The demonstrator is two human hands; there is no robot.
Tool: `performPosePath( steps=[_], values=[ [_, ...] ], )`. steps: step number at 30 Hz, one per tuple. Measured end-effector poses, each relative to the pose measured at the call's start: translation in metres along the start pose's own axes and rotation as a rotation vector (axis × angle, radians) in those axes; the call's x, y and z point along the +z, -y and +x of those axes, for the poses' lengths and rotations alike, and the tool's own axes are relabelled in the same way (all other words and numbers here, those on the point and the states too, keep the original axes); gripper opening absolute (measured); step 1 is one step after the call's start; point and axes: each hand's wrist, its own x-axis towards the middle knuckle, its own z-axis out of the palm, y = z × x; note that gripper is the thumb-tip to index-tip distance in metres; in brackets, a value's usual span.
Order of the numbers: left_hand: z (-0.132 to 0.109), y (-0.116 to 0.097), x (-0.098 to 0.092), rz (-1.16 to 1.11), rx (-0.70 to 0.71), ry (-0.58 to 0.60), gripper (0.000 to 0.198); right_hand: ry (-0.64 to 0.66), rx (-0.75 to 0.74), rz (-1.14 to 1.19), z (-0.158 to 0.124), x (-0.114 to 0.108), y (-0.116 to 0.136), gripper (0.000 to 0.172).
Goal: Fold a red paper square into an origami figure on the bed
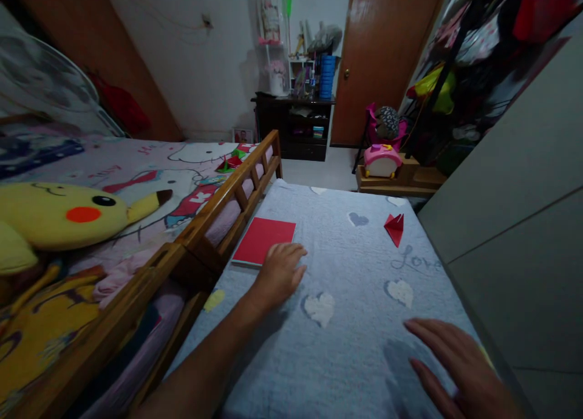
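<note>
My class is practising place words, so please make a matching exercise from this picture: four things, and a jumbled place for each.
Things:
1. red paper square
2. folded red paper
3. left hand
4. yellow plush toy

Places:
A. at the square's near right corner
B. on the pink bedding
C. on the light-blue cover, beside the wooden rail
D. on the light-blue cover, above "Love"

Pairs: 1-C, 2-D, 3-A, 4-B
</note>
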Motion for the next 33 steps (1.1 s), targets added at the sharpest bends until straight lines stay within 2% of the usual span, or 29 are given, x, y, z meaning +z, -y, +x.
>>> performPosePath(
  steps=[3, 5, 7, 9, 16, 19, 29, 33],
  values=[
    [-0.009, 0.040, -0.010, 0.147, -0.091, 0.010, 0.038, 0.155, -0.071, 0.052, 0.075, 0.022, 0.031, 0.033],
    [-0.018, 0.059, -0.010, 0.210, -0.153, 0.015, 0.056, 0.283, -0.089, 0.091, 0.113, 0.036, 0.051, 0.031],
    [-0.026, 0.069, -0.007, 0.249, -0.167, 0.023, 0.071, 0.358, -0.105, 0.116, 0.136, 0.050, 0.064, 0.032],
    [-0.031, 0.074, -0.003, 0.271, -0.161, 0.021, 0.073, 0.400, -0.116, 0.142, 0.148, 0.062, 0.070, 0.030],
    [-0.036, 0.083, 0.007, 0.261, -0.055, 0.048, 0.045, 0.407, -0.065, 0.207, 0.143, 0.096, 0.063, 0.034],
    [-0.037, 0.087, 0.008, 0.268, -0.028, 0.035, 0.037, 0.382, -0.018, 0.231, 0.137, 0.102, 0.057, 0.026],
    [-0.042, 0.088, 0.006, 0.339, 0.051, 0.064, 0.040, 0.265, 0.012, 0.289, 0.131, 0.121, 0.049, 0.023],
    [-0.045, 0.092, 0.008, 0.270, 0.061, 0.019, 0.036, 0.253, 0.018, 0.298, 0.130, 0.121, 0.050, 0.023]
  ],
)
